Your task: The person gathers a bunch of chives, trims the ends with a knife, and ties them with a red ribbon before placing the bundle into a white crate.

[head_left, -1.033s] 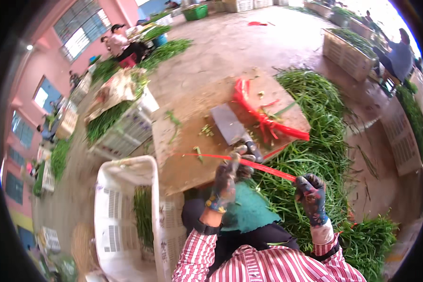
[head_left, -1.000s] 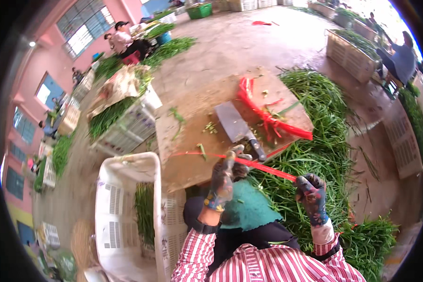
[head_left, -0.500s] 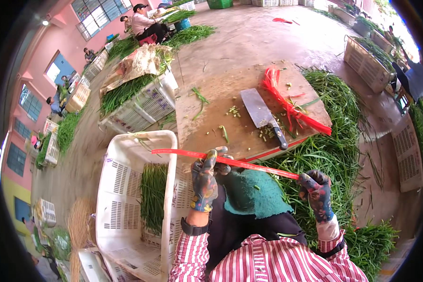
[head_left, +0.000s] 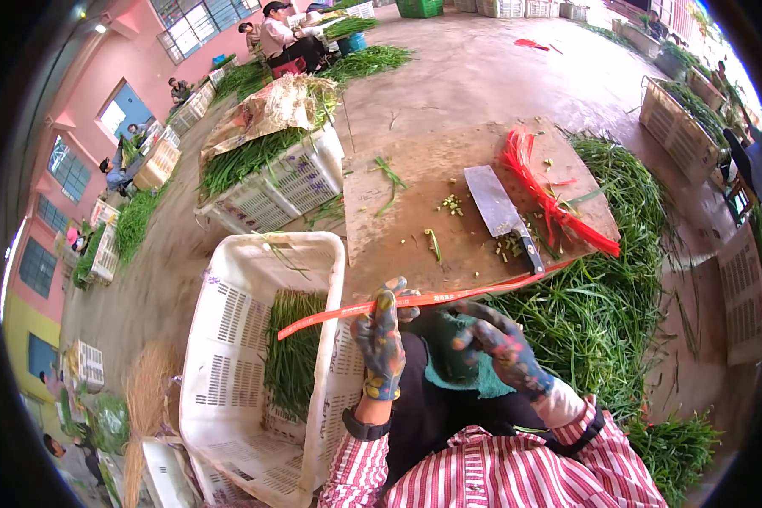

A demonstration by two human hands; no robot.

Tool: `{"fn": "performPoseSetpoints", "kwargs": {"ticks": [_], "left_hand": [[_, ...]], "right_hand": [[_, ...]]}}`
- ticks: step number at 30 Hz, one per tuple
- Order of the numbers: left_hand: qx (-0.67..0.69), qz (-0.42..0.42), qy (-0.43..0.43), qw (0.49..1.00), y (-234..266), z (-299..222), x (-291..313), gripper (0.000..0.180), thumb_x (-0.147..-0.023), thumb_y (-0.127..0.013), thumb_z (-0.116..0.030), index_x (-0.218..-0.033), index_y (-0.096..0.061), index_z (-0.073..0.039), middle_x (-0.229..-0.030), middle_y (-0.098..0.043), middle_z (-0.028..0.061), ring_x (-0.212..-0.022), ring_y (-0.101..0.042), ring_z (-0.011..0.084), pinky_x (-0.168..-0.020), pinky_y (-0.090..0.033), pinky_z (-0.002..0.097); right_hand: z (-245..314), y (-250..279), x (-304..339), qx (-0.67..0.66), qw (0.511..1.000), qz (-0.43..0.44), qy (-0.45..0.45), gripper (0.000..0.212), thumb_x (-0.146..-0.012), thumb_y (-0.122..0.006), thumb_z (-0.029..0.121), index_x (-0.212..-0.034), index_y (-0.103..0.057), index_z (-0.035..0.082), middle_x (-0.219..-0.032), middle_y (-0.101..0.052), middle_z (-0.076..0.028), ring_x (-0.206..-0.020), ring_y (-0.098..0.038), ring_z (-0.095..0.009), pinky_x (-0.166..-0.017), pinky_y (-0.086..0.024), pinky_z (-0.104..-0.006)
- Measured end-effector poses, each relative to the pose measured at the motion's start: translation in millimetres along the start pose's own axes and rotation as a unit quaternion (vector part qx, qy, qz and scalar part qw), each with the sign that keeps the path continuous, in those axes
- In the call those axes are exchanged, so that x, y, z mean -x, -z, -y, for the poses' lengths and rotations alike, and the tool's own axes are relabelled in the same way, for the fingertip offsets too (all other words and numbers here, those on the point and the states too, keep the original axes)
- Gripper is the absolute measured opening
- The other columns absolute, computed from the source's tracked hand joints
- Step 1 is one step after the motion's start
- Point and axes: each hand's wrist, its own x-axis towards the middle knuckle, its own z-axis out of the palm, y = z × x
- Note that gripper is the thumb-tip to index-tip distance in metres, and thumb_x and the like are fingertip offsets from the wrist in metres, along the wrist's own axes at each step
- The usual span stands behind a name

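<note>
In a patterned glove, my left hand (head_left: 383, 343) is raised and pinches a printed red plastic strip (head_left: 326, 317) between thumb and fingers. One end of the strip hangs left over the white crate; the rest runs right along the front edge of the wooden board (head_left: 398, 245). My right hand (head_left: 501, 349), gloved alike, is just below the strip with fingers stretched and apart, holding nothing. A cleaver (head_left: 488, 203) lies flat on the board, near a bundle of red strips (head_left: 542, 186) and cut green bits. A teal cloth (head_left: 487, 377) covers part of my lap.
A white crate (head_left: 229, 339) at my left holds green stalks (head_left: 295, 339). A heap of long green leaves (head_left: 601, 305) lies right of the board. A full crate (head_left: 271, 182) stands beyond, a straw broom (head_left: 150, 406) at the left. Several people work farther off among crates.
My right hand has let go of the strip's right end and moved left, its fingers opening out. My left hand keeps its hold on the strip. The whole view has shifted slightly.
</note>
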Motion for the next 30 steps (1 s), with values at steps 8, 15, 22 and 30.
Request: {"fn": "performPoseSetpoints", "kwargs": {"ticks": [8, 15, 22, 30], "left_hand": [[0.113, -0.041, 0.132, 0.984, 18, 2, 3, 0.037, -0.092, -0.041, -0.025, -0.106, -0.054, 0.007, -0.096, -0.062, 0.0163, -0.066, -0.063, 0.0177, -0.062, -0.050, 0.0258], [0.118, -0.084, 0.122, 0.982, 33, 0, -5, 0.040, -0.084, -0.053, -0.033, -0.101, -0.057, 0.003, -0.084, -0.063, 0.0137, -0.066, -0.060, 0.0180, -0.059, -0.052, 0.0278], [0.076, -0.082, 0.104, 0.988, 42, 3, -11, 0.041, -0.086, -0.052, -0.034, -0.100, -0.058, 0.004, -0.087, -0.062, 0.0101, -0.067, -0.058, 0.0159, -0.059, -0.050, 0.0264], [0.052, -0.061, 0.036, 0.996, 56, 11, -16, 0.042, -0.086, -0.053, -0.035, -0.102, -0.058, 0.003, -0.095, -0.062, 0.0139, -0.061, -0.061, 0.0148, -0.055, -0.051, 0.0269]], "right_hand": [[-6, -21, -36, -0.052, 0.998, -0.011, 0.019, 0.041, -0.090, -0.045, 0.039, -0.097, -0.059, 0.000, -0.072, -0.062, -0.007, -0.061, -0.057, -0.012, -0.054, -0.043, -0.0228], [-4, -4, -39, -0.045, 0.995, -0.081, 0.034, 0.043, -0.086, -0.051, 0.036, -0.100, -0.059, -0.003, -0.069, -0.061, -0.007, -0.054, -0.056, -0.013, -0.052, -0.044, -0.0232], [-9, 20, -41, -0.017, 0.997, -0.057, 0.052, 0.058, -0.082, -0.053, 0.048, -0.110, -0.053, -0.003, -0.087, -0.061, -0.009, -0.070, -0.056, -0.012, -0.059, -0.049, -0.0253], [-3, 22, -44, -0.033, 0.989, -0.107, 0.100, 0.047, -0.087, -0.048, 0.040, -0.104, -0.057, -0.003, -0.072, -0.059, -0.006, -0.058, -0.053, -0.010, -0.055, -0.043, -0.0204]]}}
